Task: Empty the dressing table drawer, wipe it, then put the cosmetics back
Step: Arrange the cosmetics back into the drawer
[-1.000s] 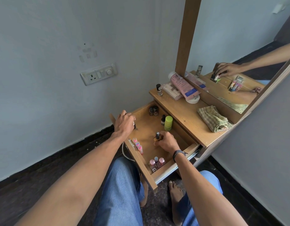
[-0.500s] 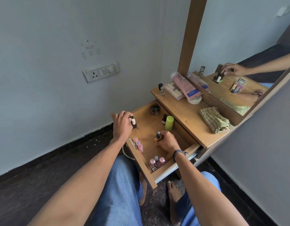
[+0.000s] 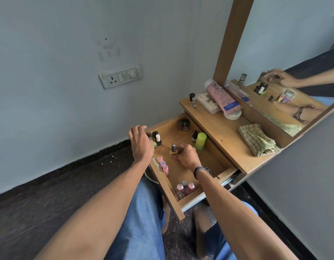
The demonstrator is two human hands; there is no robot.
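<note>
While the open wooden drawer [image 3: 187,202] is holding nail polish bottles, the right hand [image 3: 186,155] is gripping a brown bottle with a grey cap [image 3: 173,150] at mid-floor. Left hand [image 3: 140,142] is hovering loose-fingered, empty, over white-capped dark bottles [image 3: 157,139] at the far-left corner. Pink-capped bottles [image 3: 185,188] are sitting at the near corner, lime green jar [image 3: 200,140] by the back wall.

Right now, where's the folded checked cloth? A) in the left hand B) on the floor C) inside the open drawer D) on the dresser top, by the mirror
D: the checked cloth lies folded on the dresser top next to the mirror frame, outside the drawer; both hands are down at the drawer with the bottles.
</note>
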